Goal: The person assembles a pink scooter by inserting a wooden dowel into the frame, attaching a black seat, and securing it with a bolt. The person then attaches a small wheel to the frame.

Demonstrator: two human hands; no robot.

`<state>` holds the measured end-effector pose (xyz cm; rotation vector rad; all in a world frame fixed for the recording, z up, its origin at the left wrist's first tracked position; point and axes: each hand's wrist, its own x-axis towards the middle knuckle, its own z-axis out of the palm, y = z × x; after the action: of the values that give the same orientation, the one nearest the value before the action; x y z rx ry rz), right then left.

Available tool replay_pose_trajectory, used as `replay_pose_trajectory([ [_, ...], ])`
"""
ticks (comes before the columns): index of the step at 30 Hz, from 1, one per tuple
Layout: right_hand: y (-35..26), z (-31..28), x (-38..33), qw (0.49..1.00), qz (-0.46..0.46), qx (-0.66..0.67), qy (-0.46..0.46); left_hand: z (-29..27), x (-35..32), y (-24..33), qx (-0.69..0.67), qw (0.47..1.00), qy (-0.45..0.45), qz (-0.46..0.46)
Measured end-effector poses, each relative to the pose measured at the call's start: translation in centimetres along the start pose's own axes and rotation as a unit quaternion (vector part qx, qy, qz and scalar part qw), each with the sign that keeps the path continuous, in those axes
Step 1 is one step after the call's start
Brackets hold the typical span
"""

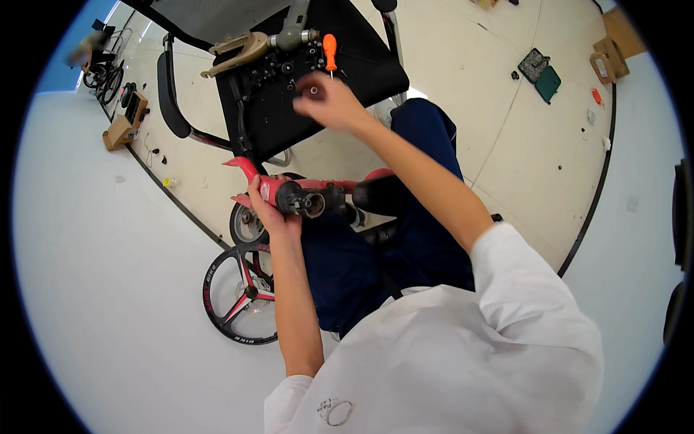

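Note:
My left hand (271, 210) is closed round a red fork-like bicycle part (268, 189). A thick black tubular end (300, 199) with an open mouth points toward the right, and two red prongs stick out on the left. Over the black chair seat (271, 130) is my right hand (329, 101), its fingers smeared by motion; whether they hold anything is unclear. Beside it stands a screwdriver (330, 52) with an orange handle. Several small dark parts (285, 69) lie scattered on the seat, near a tan forked part (242, 52) and a grey-green tubular part (293, 32).
A black armrest (170, 90) flanks the seat. By my left forearm is a three-spoke wheel (249, 293), with a smaller wheel (246, 224) above it. An open green case (547, 83) lies on the floor at right. Cardboard boxes (121, 130) line the left wall.

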<state>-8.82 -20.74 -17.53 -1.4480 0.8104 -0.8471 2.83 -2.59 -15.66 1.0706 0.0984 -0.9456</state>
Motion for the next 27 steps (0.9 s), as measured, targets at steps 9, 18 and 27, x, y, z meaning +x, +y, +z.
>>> replay_pose_trajectory([
  [9,-8.1,-0.1,-14.4,0.955,-0.173,-0.203,-0.128,-0.1,1.3,-0.7,0.014,1.000,-0.017,-0.004],
  [18,-8.7,-5.6,-14.6,0.976,-0.175,-0.119,-0.056,-0.2,1.2,-0.9,-0.044,0.999,-0.028,-0.009],
  [27,1.7,-7.7,-4.2,0.962,0.023,-0.268,0.049,-0.1,1.4,-0.8,-0.034,0.999,-0.017,-0.013],
])
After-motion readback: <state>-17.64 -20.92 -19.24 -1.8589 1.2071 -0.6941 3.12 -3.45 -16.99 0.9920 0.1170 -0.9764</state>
